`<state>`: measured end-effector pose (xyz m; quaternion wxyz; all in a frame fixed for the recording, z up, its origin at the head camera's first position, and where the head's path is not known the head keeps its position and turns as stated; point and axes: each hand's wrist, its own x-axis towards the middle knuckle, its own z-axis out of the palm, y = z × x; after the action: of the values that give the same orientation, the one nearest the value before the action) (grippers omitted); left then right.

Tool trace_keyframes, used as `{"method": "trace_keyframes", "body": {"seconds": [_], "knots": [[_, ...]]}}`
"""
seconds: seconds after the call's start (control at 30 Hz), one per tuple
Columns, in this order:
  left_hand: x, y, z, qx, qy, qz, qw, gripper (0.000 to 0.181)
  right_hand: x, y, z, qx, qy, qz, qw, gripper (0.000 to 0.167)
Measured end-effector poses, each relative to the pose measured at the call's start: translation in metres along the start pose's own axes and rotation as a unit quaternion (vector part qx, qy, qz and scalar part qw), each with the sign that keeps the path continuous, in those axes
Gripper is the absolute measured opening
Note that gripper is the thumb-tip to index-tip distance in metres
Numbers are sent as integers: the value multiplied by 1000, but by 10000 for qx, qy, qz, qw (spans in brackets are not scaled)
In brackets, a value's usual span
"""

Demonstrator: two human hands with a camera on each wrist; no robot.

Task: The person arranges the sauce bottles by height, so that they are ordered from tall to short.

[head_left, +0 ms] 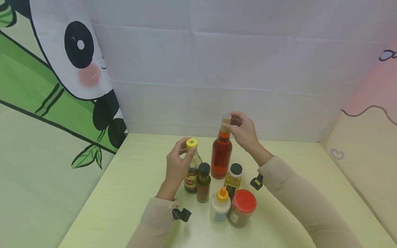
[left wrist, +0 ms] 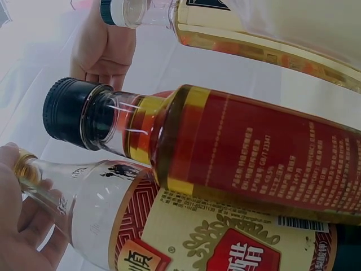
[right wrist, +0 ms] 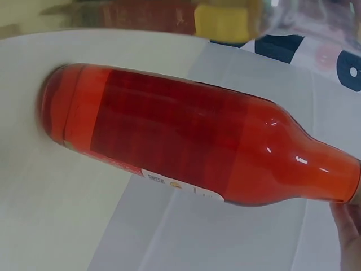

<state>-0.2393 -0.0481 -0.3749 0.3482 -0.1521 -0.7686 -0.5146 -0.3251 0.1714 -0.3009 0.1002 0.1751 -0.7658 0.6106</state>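
Observation:
My left hand (head_left: 177,165) grips a glass vinegar bottle (head_left: 190,181) by its yellow cap, thumb on one side and fingers on the other. That bottle stands upright on the table, its label (left wrist: 242,243) partly hidden in the left wrist view. Farther back, my right hand (head_left: 246,133) pinches the neck of a tall bottle of red liquid (head_left: 221,155). The right wrist view shows this red bottle's body (right wrist: 169,135) and its foot on the tabletop. Close beside the vinegar bottle stands a small bottle with a black cap (head_left: 203,187), untouched by either hand.
Nearer the front stand a dark-capped bottle of yellow liquid (head_left: 232,181), a white squeeze bottle with an orange tip (head_left: 220,208) and a red-lidded jar (head_left: 243,206). A pale cloth wall (head_left: 198,75) rises behind the yellow-green table (head_left: 291,172), with printed cloth at both sides.

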Motion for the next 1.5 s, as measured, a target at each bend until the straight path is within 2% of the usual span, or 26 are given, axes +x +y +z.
{"method": "trace_keyframes", "body": {"seconds": [0.23, 0.57, 0.83, 1.23, 1.5], "knots": [[0, 2, 0, -45, -5, -26, 10000, 34, 7, -1, 4, -22, -110, 67, 9999, 42], [2, 0, 1, -98, 18, 147, 9998, 35, 16, 1, 10, -45, -173, -52, 9998, 40], [2, -3, -1, -44, 18, 78, 10000, 35, 25, 1, 22, -75, -257, -96, 9996, 42], [3, 1, 2, -157, -27, 20, 9999, 35, 38, -1, 30, -101, -387, -157, 9991, 39], [0, 0, -4, -91, -16, -126, 9999, 36, 46, -2, 46, -90, -530, -104, 9985, 39]]}}
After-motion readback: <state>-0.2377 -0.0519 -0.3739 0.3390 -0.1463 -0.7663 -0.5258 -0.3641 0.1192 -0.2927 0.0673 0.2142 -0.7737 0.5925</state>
